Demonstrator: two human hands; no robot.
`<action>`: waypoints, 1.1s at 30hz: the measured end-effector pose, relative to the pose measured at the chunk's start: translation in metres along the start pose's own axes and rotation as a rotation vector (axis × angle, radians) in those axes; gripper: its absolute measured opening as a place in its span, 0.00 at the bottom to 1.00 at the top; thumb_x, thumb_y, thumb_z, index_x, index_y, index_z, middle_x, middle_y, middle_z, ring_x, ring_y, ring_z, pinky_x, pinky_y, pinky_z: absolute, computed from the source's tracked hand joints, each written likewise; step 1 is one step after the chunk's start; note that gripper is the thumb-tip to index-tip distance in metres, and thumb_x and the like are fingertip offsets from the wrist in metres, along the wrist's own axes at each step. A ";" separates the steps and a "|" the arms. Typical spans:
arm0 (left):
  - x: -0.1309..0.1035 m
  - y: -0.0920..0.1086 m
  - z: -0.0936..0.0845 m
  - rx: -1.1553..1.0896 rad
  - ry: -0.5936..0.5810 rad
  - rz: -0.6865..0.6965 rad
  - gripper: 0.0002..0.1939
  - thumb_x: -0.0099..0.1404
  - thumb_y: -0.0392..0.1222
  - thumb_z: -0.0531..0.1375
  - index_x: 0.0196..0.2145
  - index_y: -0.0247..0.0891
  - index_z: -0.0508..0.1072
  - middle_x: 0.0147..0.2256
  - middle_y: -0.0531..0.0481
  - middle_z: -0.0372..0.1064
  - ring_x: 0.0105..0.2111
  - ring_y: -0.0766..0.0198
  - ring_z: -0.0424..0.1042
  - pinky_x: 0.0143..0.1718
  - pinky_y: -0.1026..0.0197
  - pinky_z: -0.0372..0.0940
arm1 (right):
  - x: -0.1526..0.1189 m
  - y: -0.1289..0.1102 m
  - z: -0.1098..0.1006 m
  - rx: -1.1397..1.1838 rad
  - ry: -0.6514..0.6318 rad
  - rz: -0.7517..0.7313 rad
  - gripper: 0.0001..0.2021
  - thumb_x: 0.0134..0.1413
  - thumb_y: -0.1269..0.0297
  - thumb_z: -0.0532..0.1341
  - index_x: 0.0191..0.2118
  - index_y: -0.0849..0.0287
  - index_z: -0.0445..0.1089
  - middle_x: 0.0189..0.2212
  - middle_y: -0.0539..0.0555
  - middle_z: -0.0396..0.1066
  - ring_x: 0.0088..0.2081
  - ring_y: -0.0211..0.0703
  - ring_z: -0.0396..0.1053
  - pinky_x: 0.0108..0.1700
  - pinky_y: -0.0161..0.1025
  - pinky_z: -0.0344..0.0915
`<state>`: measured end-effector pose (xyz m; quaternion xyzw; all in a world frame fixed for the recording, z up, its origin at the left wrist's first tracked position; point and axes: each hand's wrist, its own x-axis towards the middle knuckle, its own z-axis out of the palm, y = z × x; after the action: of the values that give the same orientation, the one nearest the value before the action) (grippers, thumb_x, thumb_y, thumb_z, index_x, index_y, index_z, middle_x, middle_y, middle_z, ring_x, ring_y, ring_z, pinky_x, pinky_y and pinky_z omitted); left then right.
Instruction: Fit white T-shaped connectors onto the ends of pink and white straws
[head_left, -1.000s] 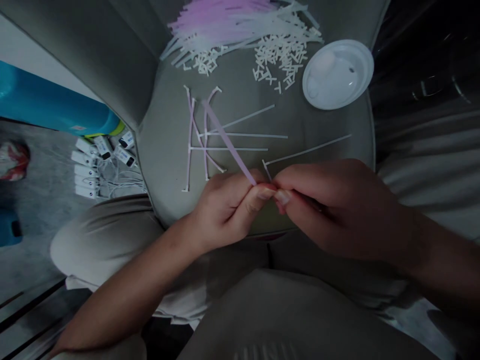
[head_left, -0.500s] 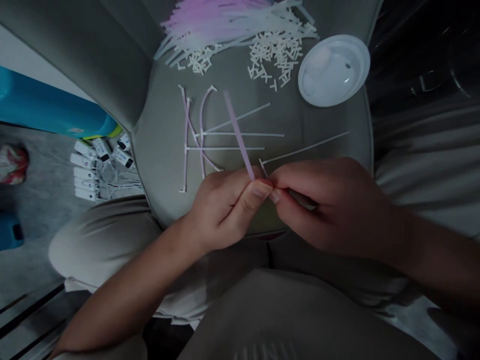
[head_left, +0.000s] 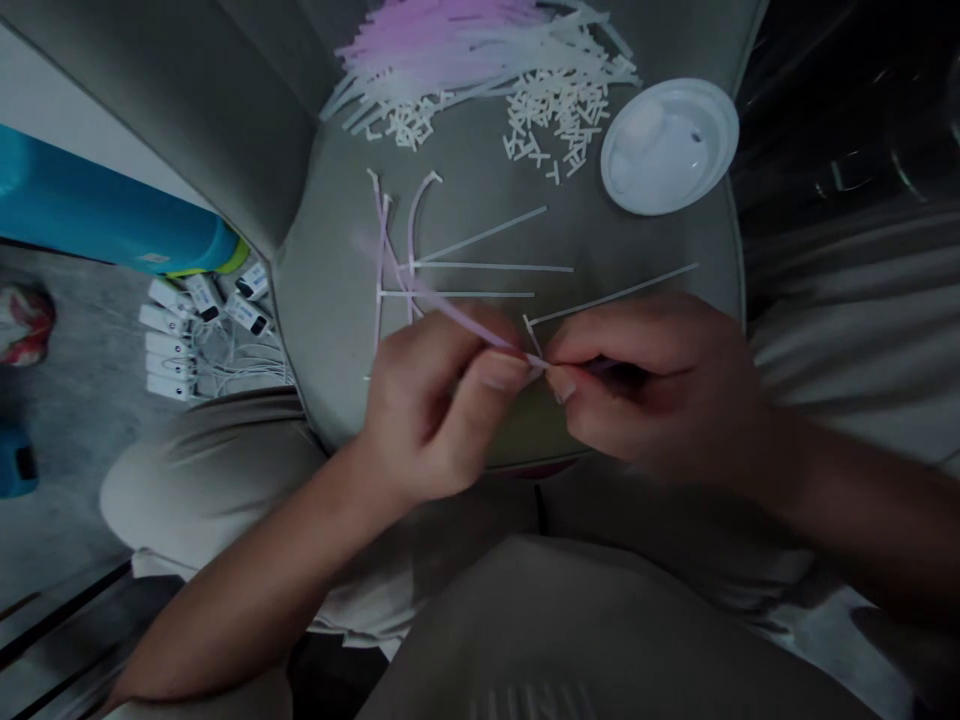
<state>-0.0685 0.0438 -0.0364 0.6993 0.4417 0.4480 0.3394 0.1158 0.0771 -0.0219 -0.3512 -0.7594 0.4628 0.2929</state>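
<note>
My left hand pinches a pink plastic tube between thumb and forefinger. The tube slants up to the left, its far end blurred. Fingertip to fingertip with it, my right hand is closed on the tube's near end, where a white tip shows; any joint there is hidden by the fingers. Just behind the hands a clear tube with a small white connector leads off to the right. To the left, joined pink and clear tubes lie on the grey chair seat, partly behind my left hand.
At the back of the seat lies a heap of pink and clear tubes, with piles of white connectors before it. A white bowl stands at the back right. White adapters with cables lie on the floor at left.
The pink tube has swung from steeply upright to a low slant toward the left. My left hand has turned and shifted slightly left, opening a small gap between the fingertips.
</note>
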 end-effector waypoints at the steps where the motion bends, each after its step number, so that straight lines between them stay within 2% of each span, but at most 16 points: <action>1: 0.001 -0.001 -0.002 -0.032 0.047 -0.032 0.19 0.78 0.51 0.52 0.32 0.39 0.72 0.25 0.53 0.66 0.26 0.70 0.65 0.26 0.61 0.59 | 0.000 0.000 0.000 0.006 0.001 0.002 0.11 0.49 0.77 0.58 0.21 0.57 0.61 0.18 0.43 0.55 0.21 0.30 0.50 0.23 0.37 0.49; 3: 0.005 -0.001 -0.007 -0.082 0.071 -0.085 0.20 0.77 0.50 0.55 0.28 0.39 0.70 0.23 0.55 0.64 0.24 0.71 0.63 0.24 0.62 0.59 | 0.000 0.000 -0.001 0.021 -0.004 0.008 0.12 0.48 0.78 0.58 0.21 0.56 0.61 0.18 0.42 0.55 0.20 0.30 0.49 0.23 0.37 0.49; 7: 0.011 0.003 -0.012 -0.092 -0.114 -0.124 0.18 0.75 0.44 0.58 0.26 0.39 0.67 0.20 0.57 0.63 0.22 0.72 0.62 0.22 0.65 0.58 | 0.000 0.001 -0.001 0.060 -0.003 0.009 0.12 0.46 0.79 0.59 0.21 0.56 0.60 0.18 0.42 0.54 0.20 0.30 0.50 0.24 0.36 0.52; 12: 0.009 0.004 -0.011 -0.149 -0.215 -0.161 0.18 0.76 0.42 0.55 0.26 0.38 0.66 0.21 0.57 0.60 0.21 0.73 0.59 0.20 0.67 0.55 | 0.001 0.002 -0.001 0.059 -0.028 -0.018 0.11 0.50 0.78 0.58 0.23 0.57 0.61 0.18 0.41 0.55 0.21 0.29 0.50 0.26 0.34 0.54; 18: 0.002 0.000 -0.008 -0.133 -0.194 -0.161 0.16 0.77 0.44 0.53 0.30 0.39 0.69 0.24 0.57 0.65 0.21 0.73 0.61 0.24 0.66 0.60 | 0.002 0.000 -0.007 -0.025 -0.077 0.005 0.13 0.61 0.74 0.59 0.25 0.58 0.66 0.18 0.42 0.59 0.21 0.30 0.55 0.27 0.36 0.55; 21: 0.001 0.002 -0.007 -0.064 -0.191 -0.162 0.18 0.78 0.46 0.52 0.29 0.40 0.67 0.23 0.55 0.65 0.21 0.71 0.63 0.24 0.63 0.61 | 0.003 -0.001 -0.010 -0.069 -0.102 -0.006 0.13 0.64 0.71 0.58 0.26 0.58 0.68 0.19 0.43 0.59 0.22 0.31 0.56 0.28 0.36 0.54; 27: 0.003 0.004 -0.007 0.075 -0.140 -0.093 0.22 0.78 0.46 0.52 0.24 0.41 0.64 0.21 0.54 0.62 0.21 0.69 0.61 0.24 0.60 0.58 | 0.002 -0.001 -0.009 -0.099 -0.141 -0.060 0.17 0.65 0.71 0.58 0.23 0.56 0.59 0.18 0.42 0.51 0.21 0.32 0.49 0.29 0.39 0.51; 33: 0.004 0.002 -0.006 0.097 -0.144 -0.046 0.19 0.78 0.43 0.51 0.27 0.41 0.64 0.21 0.56 0.62 0.21 0.70 0.62 0.25 0.62 0.59 | 0.000 0.000 -0.005 -0.035 -0.157 -0.031 0.17 0.66 0.70 0.56 0.23 0.56 0.57 0.19 0.42 0.52 0.22 0.32 0.50 0.30 0.39 0.50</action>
<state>-0.0729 0.0473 -0.0316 0.7350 0.4533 0.3666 0.3463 0.1197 0.0800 -0.0203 -0.3070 -0.7935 0.4708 0.2334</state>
